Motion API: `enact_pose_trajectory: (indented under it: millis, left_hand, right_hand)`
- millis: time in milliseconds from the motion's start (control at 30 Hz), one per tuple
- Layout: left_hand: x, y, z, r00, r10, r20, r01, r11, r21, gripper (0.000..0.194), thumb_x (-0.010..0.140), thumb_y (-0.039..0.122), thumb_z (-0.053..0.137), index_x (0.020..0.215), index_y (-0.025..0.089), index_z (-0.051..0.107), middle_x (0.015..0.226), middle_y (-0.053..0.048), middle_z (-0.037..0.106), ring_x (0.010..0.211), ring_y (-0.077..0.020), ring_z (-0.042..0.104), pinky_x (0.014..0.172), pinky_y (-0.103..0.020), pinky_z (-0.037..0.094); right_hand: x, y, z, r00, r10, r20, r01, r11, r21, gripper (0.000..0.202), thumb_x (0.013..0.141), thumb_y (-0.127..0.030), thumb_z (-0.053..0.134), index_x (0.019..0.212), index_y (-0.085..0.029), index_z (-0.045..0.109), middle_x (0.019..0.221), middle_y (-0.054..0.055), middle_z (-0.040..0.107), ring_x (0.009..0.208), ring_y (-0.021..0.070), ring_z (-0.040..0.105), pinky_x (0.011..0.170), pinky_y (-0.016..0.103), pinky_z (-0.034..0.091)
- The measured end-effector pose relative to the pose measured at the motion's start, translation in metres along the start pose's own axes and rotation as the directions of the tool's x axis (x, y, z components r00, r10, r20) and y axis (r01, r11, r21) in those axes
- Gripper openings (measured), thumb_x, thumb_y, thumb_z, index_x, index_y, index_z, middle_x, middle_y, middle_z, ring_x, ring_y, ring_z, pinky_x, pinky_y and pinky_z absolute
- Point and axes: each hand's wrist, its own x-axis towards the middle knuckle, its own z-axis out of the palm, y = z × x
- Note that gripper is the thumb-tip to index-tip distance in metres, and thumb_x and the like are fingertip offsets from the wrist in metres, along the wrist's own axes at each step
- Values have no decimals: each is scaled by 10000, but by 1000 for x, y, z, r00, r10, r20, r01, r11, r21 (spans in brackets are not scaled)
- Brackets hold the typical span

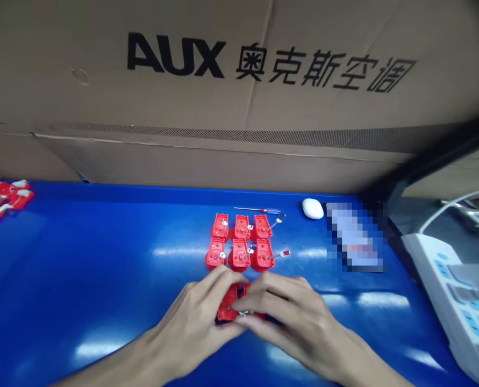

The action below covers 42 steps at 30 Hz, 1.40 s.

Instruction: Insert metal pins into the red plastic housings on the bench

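Note:
Near the front of the blue table, my left hand (201, 309) is closed around the side of a red plastic housing (227, 308). My right hand (291, 306) pinches a small whitish metal piece (244, 313) at that housing's right edge; its exact shape is partly covered by the fingers. More red plastic (247, 288) shows between the two hands, mostly hidden. Just beyond my fingertips stand two rows of similar red housings (240, 255), each with a small white or metal piece on it. The two right-hand ones have thin rods (280, 253) sticking out to the right.
Behind the rows lies a thin screwdriver (259, 209). A white rounded case (312, 208) and a blurred-out phone-like slab (354, 236) are to the right. A white power strip (452, 295) lies at far right, red-and-white parts (5, 200) at far left. A cardboard wall (183, 107) closes the back.

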Motion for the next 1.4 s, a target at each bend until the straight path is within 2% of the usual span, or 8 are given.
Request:
enact_pose_trajectory:
  millis: [300, 667, 800, 933, 1100, 1167, 1300, 1400]
  left_hand:
    - [0, 2, -1, 1000, -4, 16, 4, 1000, 15, 420, 973, 220, 826, 1315, 290, 593, 1178, 5, 722, 982, -197, 762, 799, -305, 581]
    - [0, 0, 2, 1000, 6, -31, -3, 997, 72, 523, 929, 346, 910, 1346, 278, 602, 1252, -25, 734, 1025, -218, 786, 861, -338, 632]
    - [0, 1, 1, 999, 3, -42, 1, 996, 84, 531, 912, 333, 922, 1335, 282, 606, 1262, -24, 739, 1019, -230, 793, 873, -361, 646]
    - [-2, 0, 2, 999, 18, -45, -14, 996, 88, 534, 926, 345, 909, 1353, 295, 593, 1270, -26, 735, 1034, -233, 796, 880, -362, 652]
    - [-4, 0, 1, 999, 34, -40, -29, 991, 127, 544, 956, 339, 882, 1396, 328, 561, 1324, -31, 729, 1109, -243, 798, 885, -353, 654]
    - [-6, 0, 1, 999, 23, -30, -19, 989, 146, 544, 960, 352, 878, 1402, 339, 561, 1333, -26, 730, 1112, -243, 803, 876, -356, 659]
    - [-8, -2, 3, 1000, 0, -27, 5, 985, 171, 519, 966, 385, 865, 1400, 339, 584, 1335, -28, 731, 1099, -249, 810, 864, -365, 669]
    - [-9, -2, 3, 999, 12, -30, -6, 984, 177, 481, 990, 393, 838, 1400, 329, 594, 1328, -39, 736, 1093, -248, 812, 843, -352, 670]
  right_hand:
    - [-8, 3, 0, 994, 37, -106, -16, 982, 187, 259, 1055, -219, 753, 1312, -243, 737, 1070, 47, 780, 897, 167, 711, 762, 293, 547]
    - [-14, 13, -14, 882, 395, -256, -248, 852, 460, 63, 1020, -270, 785, 1069, -276, 825, 926, 25, 739, 800, 162, 639, 667, 281, 479]
    - [-14, 16, -16, 828, 520, -211, -279, 707, 650, 138, 1057, -349, 729, 1043, -233, 802, 876, 26, 691, 652, 124, 570, 542, 241, 436]
    - [-7, 18, -21, 788, 612, -73, -246, 420, 874, 274, 1077, -459, 663, 934, -225, 670, 773, -25, 601, 438, 57, 348, 387, 196, 256]
    - [2, 18, -35, 777, 615, 137, -331, 214, 919, 365, 1056, -502, 608, 818, -234, 536, 634, -62, 468, 445, 65, 203, 405, 200, 215]
    - [-6, 19, -44, 758, 600, 256, -464, 221, 858, 366, 1062, -520, 601, 845, -226, 572, 650, -52, 485, 477, 72, 232, 442, 213, 219]
    - [-32, 19, -66, 686, 582, 437, -713, 419, 562, 357, 1088, -560, 607, 979, -233, 701, 774, 3, 615, 608, 122, 476, 543, 240, 387]
    - [-45, 22, -77, 648, 645, 406, -760, 509, 403, 316, 1124, -512, 563, 1113, -246, 735, 933, 40, 698, 751, 163, 622, 659, 268, 546]
